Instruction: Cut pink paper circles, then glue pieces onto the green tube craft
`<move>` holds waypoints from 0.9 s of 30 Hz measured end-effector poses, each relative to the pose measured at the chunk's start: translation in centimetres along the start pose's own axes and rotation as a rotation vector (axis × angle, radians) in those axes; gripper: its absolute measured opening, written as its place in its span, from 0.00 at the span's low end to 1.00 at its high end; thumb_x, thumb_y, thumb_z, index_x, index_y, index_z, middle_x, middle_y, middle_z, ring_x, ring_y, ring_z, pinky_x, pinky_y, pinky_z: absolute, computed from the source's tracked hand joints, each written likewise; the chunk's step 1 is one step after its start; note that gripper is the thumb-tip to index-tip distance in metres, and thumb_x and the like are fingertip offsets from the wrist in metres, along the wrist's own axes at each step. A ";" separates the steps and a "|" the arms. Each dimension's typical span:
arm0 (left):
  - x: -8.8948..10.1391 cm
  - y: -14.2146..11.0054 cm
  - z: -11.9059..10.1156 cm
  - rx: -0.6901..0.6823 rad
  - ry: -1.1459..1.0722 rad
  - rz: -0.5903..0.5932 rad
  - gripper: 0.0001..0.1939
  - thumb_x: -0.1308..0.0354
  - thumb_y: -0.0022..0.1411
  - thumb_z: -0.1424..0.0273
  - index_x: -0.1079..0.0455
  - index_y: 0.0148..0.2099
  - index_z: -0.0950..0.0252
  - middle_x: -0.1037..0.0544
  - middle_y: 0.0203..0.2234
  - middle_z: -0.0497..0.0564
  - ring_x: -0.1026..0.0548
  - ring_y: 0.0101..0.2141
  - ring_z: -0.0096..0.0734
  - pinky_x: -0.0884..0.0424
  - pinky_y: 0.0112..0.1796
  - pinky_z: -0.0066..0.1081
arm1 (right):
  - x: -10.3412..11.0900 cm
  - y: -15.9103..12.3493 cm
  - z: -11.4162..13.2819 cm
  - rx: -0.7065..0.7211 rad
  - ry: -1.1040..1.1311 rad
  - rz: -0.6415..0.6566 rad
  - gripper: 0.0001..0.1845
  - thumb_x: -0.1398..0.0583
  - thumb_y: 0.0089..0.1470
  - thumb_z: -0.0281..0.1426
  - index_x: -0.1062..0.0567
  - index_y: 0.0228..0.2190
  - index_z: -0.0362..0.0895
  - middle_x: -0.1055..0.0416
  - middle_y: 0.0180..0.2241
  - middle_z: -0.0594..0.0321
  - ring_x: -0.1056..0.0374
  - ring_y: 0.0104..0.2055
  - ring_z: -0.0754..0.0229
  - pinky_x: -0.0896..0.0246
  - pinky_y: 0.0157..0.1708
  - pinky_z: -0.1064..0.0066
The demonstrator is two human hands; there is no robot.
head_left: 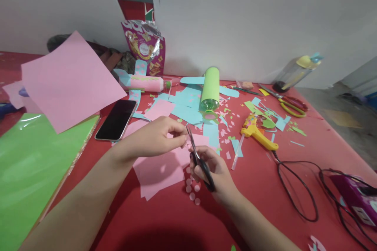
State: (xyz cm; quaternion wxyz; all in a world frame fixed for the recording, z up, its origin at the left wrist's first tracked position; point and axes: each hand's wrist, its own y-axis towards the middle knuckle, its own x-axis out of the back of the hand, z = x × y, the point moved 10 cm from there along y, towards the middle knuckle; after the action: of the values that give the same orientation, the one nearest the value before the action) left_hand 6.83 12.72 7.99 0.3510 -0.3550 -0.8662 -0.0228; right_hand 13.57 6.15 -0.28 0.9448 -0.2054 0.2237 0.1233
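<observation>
My right hand [216,170] is closed round the black handles of a pair of scissors [203,164], whose blades point up and away from me. Close to the blade tips, the fingers of my left hand [159,137] are pinched together; whatever they hold is too small to make out. Under both hands lie several sheets of pink paper [159,174]. Beside my right hand, small pale pink paper discs [192,196] are scattered on the red table [165,219]. Farther back is a bottle wrapped in green paper [211,82] with light blue fins, lying on blue paper strips [188,106].
A yellow glue gun [259,135] with its cord lies right. Behind it are larger scissors [290,104] and a clear bottle [294,72]. Leftward are a phone [116,120], a pink-wrapped bottle [145,83], a snack bag [147,47], pink sheet [72,82] and green pack [38,172].
</observation>
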 end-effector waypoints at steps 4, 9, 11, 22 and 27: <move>0.0 0.0 0.2 0.005 0.007 0.019 0.11 0.54 0.54 0.69 0.38 0.22 0.67 0.32 0.20 0.46 0.35 0.24 0.24 0.42 0.27 0.24 | 0.1 -0.1 -0.3 -0.036 -0.004 -0.016 0.24 0.34 0.38 0.37 0.36 0.37 0.47 0.36 0.21 0.72 0.38 0.13 0.68 0.42 0.06 0.77; 0.0 0.1 0.3 0.005 0.013 0.026 0.11 0.54 0.54 0.69 0.38 0.22 0.66 0.33 0.19 0.45 0.36 0.23 0.24 0.42 0.26 0.24 | 0.2 0.0 -0.5 -0.065 -0.015 -0.031 0.24 0.34 0.37 0.37 0.36 0.37 0.47 0.35 0.21 0.71 0.38 0.13 0.68 0.43 0.06 0.78; 0.0 0.1 0.4 0.012 0.005 0.029 0.11 0.53 0.54 0.69 0.37 0.22 0.66 0.33 0.19 0.45 0.36 0.24 0.24 0.42 0.26 0.24 | 0.2 0.0 -0.5 -0.069 -0.033 -0.043 0.25 0.34 0.36 0.37 0.36 0.36 0.47 0.36 0.20 0.72 0.39 0.12 0.68 0.43 0.05 0.77; -1.1 0.3 -0.1 -0.036 0.004 0.089 0.11 0.54 0.55 0.70 0.38 0.22 0.67 0.31 0.20 0.46 0.34 0.24 0.24 0.40 0.27 0.23 | 1.4 0.0 2.5 0.213 -0.005 -0.177 0.20 0.35 0.37 0.30 0.33 0.35 0.48 0.36 0.25 0.70 0.36 0.23 0.68 0.38 0.20 0.75; -3.8 0.6 -0.7 -0.136 0.010 0.233 0.11 0.55 0.54 0.74 0.37 0.22 0.67 0.30 0.20 0.47 0.34 0.23 0.24 0.41 0.26 0.24 | 2.1 -0.1 3.3 0.279 0.015 -0.263 0.23 0.33 0.34 0.26 0.34 0.34 0.50 0.37 0.29 0.70 0.37 0.27 0.67 0.37 0.27 0.73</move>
State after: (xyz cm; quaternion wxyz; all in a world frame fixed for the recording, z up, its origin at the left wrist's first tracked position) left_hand 9.54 10.65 6.02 0.3309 -0.4761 -0.8137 -0.0423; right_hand 16.68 7.80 1.47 0.9704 -0.1007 0.2167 -0.0347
